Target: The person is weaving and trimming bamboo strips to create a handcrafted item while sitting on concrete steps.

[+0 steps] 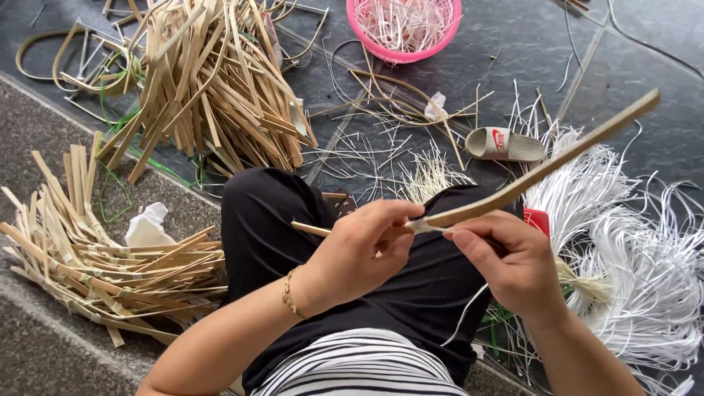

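Bamboo strip (539,170) lay slanted above the lap, its near end pinched between both hands: left hand (364,246) closed around it, right hand (507,258) closed on it and a white strand (463,315).

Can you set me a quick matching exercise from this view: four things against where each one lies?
Things:
1. pink basket
2. sandal
3. bent bamboo strip
4. white tissue

Places:
A. on the tied bamboo pile, left
B. held in both hands
C. top edge, holding white strands
D. on the dark floor, beyond the knee

Pairs: 1-C, 2-D, 3-B, 4-A
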